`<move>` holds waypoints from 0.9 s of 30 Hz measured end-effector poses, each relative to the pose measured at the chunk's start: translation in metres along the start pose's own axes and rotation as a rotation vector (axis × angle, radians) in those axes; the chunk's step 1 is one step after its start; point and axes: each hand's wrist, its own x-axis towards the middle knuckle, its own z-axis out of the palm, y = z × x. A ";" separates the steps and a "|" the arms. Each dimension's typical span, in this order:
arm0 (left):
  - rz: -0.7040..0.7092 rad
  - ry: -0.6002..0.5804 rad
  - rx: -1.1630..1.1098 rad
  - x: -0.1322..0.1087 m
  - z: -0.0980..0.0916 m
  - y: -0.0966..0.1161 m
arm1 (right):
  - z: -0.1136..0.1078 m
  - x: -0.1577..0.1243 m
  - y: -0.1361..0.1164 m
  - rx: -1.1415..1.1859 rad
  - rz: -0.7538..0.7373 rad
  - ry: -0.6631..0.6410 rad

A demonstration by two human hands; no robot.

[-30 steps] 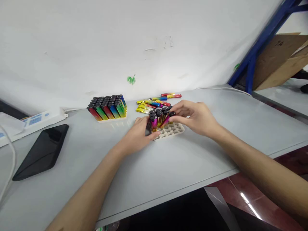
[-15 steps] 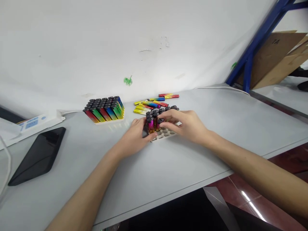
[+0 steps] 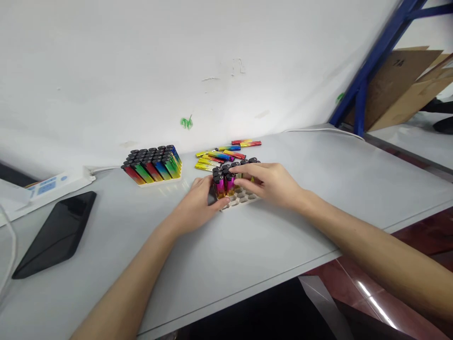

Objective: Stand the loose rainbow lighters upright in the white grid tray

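A white honeycomb tray [image 3: 240, 199] lies on the grey table, partly filled with upright rainbow lighters [image 3: 222, 182] with black caps. My left hand [image 3: 198, 205] is curled round the tray's left end, thumb against its front edge. My right hand [image 3: 271, 184] reaches in from the right, its fingers pinched on a lighter among the upright ones in the tray. Behind the tray several loose lighters [image 3: 224, 157] lie flat on the table.
A second tray, full of lighters [image 3: 153, 165], stands to the left. A black phone [image 3: 56, 231] lies at the far left beside a white power strip [image 3: 46, 185]. A blue rack post [image 3: 368, 71] and cardboard [image 3: 406, 85] stand at the right.
My right hand has come down from the back of the tray to the standing lighters and set the tilted lighter upright. My left hand stays on the tray.
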 end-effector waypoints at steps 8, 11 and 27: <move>-0.010 -0.012 0.004 0.001 0.000 0.002 | -0.010 0.004 0.018 0.010 0.140 0.183; -0.019 -0.014 0.002 0.001 -0.001 0.002 | -0.015 0.006 0.046 -0.005 0.347 0.258; 0.022 -0.015 -0.035 0.001 0.000 0.002 | 0.009 0.015 0.129 -0.424 0.461 -0.265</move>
